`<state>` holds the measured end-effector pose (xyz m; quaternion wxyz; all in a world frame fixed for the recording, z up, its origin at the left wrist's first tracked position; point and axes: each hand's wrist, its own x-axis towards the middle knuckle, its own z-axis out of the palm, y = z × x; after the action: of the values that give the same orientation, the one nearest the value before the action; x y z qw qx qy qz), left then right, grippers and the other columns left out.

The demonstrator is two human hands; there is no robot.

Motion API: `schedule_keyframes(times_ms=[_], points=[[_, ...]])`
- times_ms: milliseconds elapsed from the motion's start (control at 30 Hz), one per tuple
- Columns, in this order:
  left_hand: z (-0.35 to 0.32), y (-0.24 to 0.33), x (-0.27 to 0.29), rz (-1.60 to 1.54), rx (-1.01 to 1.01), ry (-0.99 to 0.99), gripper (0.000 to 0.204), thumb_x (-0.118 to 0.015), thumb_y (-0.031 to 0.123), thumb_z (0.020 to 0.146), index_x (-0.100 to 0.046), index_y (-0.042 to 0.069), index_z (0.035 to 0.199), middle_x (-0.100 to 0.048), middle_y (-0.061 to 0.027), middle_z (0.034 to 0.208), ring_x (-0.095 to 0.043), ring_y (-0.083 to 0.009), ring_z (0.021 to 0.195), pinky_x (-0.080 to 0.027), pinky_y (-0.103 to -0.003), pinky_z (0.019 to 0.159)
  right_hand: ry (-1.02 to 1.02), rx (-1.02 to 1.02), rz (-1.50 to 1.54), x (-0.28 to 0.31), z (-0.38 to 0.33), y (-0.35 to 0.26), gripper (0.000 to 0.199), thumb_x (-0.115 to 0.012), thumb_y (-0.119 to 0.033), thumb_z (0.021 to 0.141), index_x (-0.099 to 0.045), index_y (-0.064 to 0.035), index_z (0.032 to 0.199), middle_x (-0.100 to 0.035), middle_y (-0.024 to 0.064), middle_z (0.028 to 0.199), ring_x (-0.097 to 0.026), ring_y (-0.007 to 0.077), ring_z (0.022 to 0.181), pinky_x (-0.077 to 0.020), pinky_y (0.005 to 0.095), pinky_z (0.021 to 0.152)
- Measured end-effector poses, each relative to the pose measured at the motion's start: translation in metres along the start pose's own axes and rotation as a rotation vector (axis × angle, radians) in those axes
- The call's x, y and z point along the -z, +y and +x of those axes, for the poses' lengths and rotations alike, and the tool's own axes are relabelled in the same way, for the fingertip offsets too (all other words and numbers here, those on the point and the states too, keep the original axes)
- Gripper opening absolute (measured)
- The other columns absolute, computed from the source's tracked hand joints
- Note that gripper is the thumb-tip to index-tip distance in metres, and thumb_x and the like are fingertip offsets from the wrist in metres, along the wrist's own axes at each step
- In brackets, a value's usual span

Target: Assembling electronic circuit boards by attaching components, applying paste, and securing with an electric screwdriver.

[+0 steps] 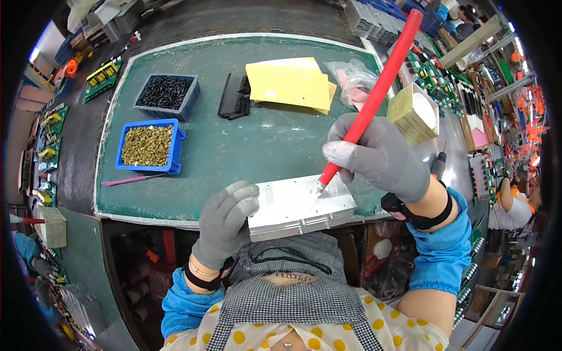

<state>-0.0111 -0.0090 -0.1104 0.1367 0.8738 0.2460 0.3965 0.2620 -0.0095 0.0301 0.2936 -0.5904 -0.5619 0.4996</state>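
Nearest, gloved left hand (225, 225) clamps the left end of a flat, matte silver metal plate (298, 206) at the counter (234, 152) edge, long axis running 9 to 3 o'clock. Gloved right hand (380, 158), at 2 o'clock from the plate, is fisted round a red-handled tool (374, 96), tip touching the plate's right part. Farther, 10 o'clock: blue bin of brass bits (147, 146), rigid plastic; 12 o'clock: yellow sheets (290, 82).
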Motion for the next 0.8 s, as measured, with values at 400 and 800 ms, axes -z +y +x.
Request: schedule_keyframes(times_ms=[400, 800], points=[[0.001, 0.001, 0.001, -0.027, 0.035, -0.005, 0.045, -0.073, 0.001, 0.063, -0.052, 0.008, 0.103, -0.067, -0.0125, 0.107, -0.065, -0.0341, 0.101, -0.052, -0.041, 0.082, 0.098, -0.163, -0.178, 0.051, -0.017, 0.019, 0.024, -0.062, -0.023, 0.085, -0.06, -0.0003, 0.077, -0.06, 0.0062, 0.061, -0.057, 0.0105, 0.052, -0.0441, 0.0249, 0.049], [0.004, 0.003, -0.001, -0.034, 0.069, 0.001, 0.042, -0.075, 0.003, 0.064, -0.053, 0.007, 0.099, -0.066, -0.0128, 0.106, -0.065, -0.0345, 0.1, -0.052, -0.04, 0.081, 0.27, -0.005, -0.011, 0.044, -0.035, 0.017, 0.021, -0.065, -0.02, 0.088, -0.062, -0.0003, 0.083, -0.061, 0.0046, 0.065, -0.057, 0.0088, 0.056, -0.0437, 0.0244, 0.053]])
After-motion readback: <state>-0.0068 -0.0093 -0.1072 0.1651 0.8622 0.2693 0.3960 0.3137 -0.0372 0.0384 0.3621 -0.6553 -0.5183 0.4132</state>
